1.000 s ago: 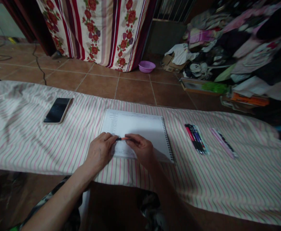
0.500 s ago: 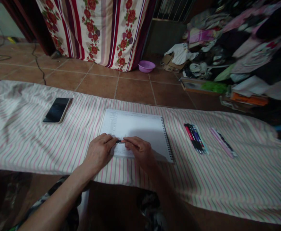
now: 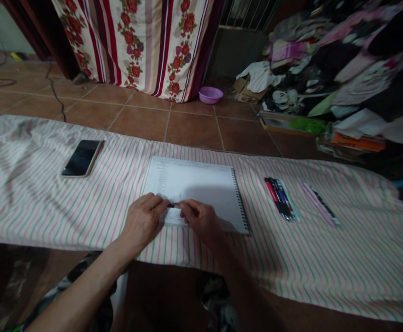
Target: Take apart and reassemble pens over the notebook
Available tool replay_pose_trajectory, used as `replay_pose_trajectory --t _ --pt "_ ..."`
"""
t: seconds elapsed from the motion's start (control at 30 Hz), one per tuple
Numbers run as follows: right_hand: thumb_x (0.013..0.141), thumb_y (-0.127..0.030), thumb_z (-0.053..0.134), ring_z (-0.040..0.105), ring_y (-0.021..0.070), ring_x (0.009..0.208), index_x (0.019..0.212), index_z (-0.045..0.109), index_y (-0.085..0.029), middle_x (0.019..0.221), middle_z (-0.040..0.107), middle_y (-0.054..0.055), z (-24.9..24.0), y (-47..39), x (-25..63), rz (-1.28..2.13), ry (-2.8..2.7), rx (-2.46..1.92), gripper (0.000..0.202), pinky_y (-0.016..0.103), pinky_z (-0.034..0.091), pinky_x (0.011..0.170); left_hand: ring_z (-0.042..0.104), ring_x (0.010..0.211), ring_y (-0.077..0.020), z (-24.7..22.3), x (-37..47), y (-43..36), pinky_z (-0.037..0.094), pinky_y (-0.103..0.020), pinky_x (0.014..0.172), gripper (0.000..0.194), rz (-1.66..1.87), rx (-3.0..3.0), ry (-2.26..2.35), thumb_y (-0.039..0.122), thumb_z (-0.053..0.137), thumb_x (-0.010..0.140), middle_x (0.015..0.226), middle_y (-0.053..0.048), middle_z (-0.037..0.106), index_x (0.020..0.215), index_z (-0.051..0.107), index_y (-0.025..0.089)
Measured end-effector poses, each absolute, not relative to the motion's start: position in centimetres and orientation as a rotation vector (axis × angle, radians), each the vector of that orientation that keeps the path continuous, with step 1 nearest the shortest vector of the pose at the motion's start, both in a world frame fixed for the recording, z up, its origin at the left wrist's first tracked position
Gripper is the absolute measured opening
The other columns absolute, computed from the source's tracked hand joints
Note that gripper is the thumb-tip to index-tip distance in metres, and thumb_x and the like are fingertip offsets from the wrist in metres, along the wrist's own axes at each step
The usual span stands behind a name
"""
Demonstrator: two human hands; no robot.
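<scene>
A spiral notebook (image 3: 210,177) lies open on the striped cloth, with handwriting along its left part and top. Over its lower left, a slim pen (image 3: 172,205) with a dark section is held level between both hands. The fingers of my left hand (image 3: 144,217) are closed on one end, the hand resting at the page's left edge. My right hand (image 3: 201,220) pinches the other end with thumb and fingertips. Both ends of the pen are hidden by the fingers.
A phone (image 3: 83,158) lies on the cloth (image 3: 118,184) to the left. Several pens (image 3: 280,198) lie right of the notebook, with a pink pen (image 3: 317,204) and a dark one farther right. Beyond are a purple basin (image 3: 210,95) and piled clothes (image 3: 325,60).
My right hand has shifted slightly down and right, its fingers drawn in more. A bit more of the pen's dark section shows between the hands.
</scene>
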State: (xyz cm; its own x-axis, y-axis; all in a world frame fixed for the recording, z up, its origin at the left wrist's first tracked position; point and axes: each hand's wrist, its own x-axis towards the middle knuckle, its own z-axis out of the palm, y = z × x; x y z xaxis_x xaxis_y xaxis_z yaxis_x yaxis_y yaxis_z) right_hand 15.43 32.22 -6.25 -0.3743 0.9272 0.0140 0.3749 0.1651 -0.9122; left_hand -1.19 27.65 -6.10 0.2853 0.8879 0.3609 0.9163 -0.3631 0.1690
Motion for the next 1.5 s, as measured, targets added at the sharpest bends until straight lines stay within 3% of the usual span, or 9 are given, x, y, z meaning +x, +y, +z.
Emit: replay_pose_trajectory --t 0.27,0.47,0.63,0.87,1.07,1.17,1.27,1.4,1.5 --pt "0.080 -0.030 0.047 0.038 0.0065 0.038 0.055 0.058 -0.016 0.044 0.047 -0.003 -5.8 32.2 15.7 1.390 -1.793 -1.271 0.031 0.018 0.030 0.038 0.053 0.074 -0.0223 -5.9 -1.3 27.4 0.048 -0.036 0.064 0.027 -0.578 -2.532 -1.650 0.014 0.052 0.074 0.082 -0.008 0.063 0.099 0.061 0.014" --pt "0.079 -0.033 0.049 0.039 0.0061 0.034 0.087 0.057 -0.019 0.047 0.049 -0.007 -5.7 32.4 15.6 1.433 -1.696 -1.266 0.018 0.016 0.032 0.035 0.056 0.074 -0.0195 -6.1 -1.2 27.4 0.048 -0.033 0.067 0.029 -0.632 -2.517 -1.727 0.012 0.047 0.076 0.082 -0.007 0.063 0.104 0.055 0.015" --pt "0.083 -0.035 0.046 0.050 0.0078 0.040 0.077 0.058 -0.020 0.054 0.058 -0.002 -5.7 32.5 15.6 1.296 -1.761 -1.239 0.020 0.018 0.039 0.040 0.057 0.069 -0.0184 -5.8 -0.9 27.8 0.047 -0.031 0.062 0.019 -0.654 -2.503 -1.931 0.016 0.042 0.082 0.073 -0.005 0.061 0.098 0.052 0.014" --pt "0.084 -0.030 0.047 0.059 0.0115 0.056 0.093 0.063 -0.020 0.075 0.067 0.003 -6.3 32.8 16.4 1.113 -1.990 -1.085 0.020 0.024 0.047 0.058 0.057 0.073 -0.0183 -5.3 -1.0 28.6 0.045 -0.030 0.063 0.017 -0.620 -2.538 -1.924 0.019 0.040 0.085 0.077 -0.005 0.063 0.092 0.055 0.016" --pt "0.083 -0.026 0.050 0.061 0.0184 0.077 0.085 0.067 -0.019 0.082 0.068 0.007 -6.6 32.7 16.2 0.855 -2.133 -1.070 0.018 0.030 0.045 0.072 0.055 0.080 -0.0193 -5.3 -1.3 29.4 0.043 -0.039 0.084 0.020 -0.725 -2.577 -1.682 0.022 0.044 0.085 0.079 -0.005 0.065 0.093 0.062 0.018" --pt "0.082 -0.024 0.049 0.061 0.0150 0.067 0.090 0.067 -0.020 0.077 0.068 0.004 -6.6 32.6 16.0 0.940 -2.047 -1.097 0.020 0.027 0.046 0.066 0.055 0.084 -0.0188 -5.0 -1.4 29.6 0.032 -0.047 0.099 0.020 -0.803 -2.502 -1.619 0.020 0.049 0.083 0.081 -0.002 0.066 0.094 0.065 0.021" --pt "0.082 -0.027 0.049 0.056 0.0105 0.052 0.092 0.067 -0.017 0.067 0.065 0.002 -6.4 32.4 15.7 1.078 -1.907 -1.140 0.024 0.022 0.046 0.053 0.051 0.102 -0.0222 -5.0 -1.2 29.8 0.025 -0.051 0.103 0.019 -0.897 -2.376 -1.624 0.020 0.052 0.081 0.094 -0.002 0.066 0.094 0.066 0.026" --pt "0.080 -0.034 0.050 0.049 0.0070 0.042 0.092 0.066 -0.015 0.062 0.063 0.001 -6.6 32.2 15.1 1.286 -1.611 -1.222 0.028 0.018 0.041 0.040 0.039 0.119 -0.0271 -5.5 -0.1 29.9 0.027 -0.051 0.101 0.026 -1.114 -2.156 -1.638 0.020 0.054 0.081 0.118 -0.007 0.056 0.105 0.061 0.027" --pt "0.077 -0.037 0.053 0.047 0.0061 0.041 0.089 0.066 -0.014 0.060 0.062 0.000 -6.8 32.2 14.7 1.353 -1.432 -1.204 0.029 0.017 0.041 0.038 0.033 0.123 -0.0287 -5.7 1.2 29.8 0.031 -0.048 0.099 0.047 -1.354 -1.946 -1.747 0.023 0.058 0.079 0.132 -0.014 0.040 0.125 0.045 0.023"
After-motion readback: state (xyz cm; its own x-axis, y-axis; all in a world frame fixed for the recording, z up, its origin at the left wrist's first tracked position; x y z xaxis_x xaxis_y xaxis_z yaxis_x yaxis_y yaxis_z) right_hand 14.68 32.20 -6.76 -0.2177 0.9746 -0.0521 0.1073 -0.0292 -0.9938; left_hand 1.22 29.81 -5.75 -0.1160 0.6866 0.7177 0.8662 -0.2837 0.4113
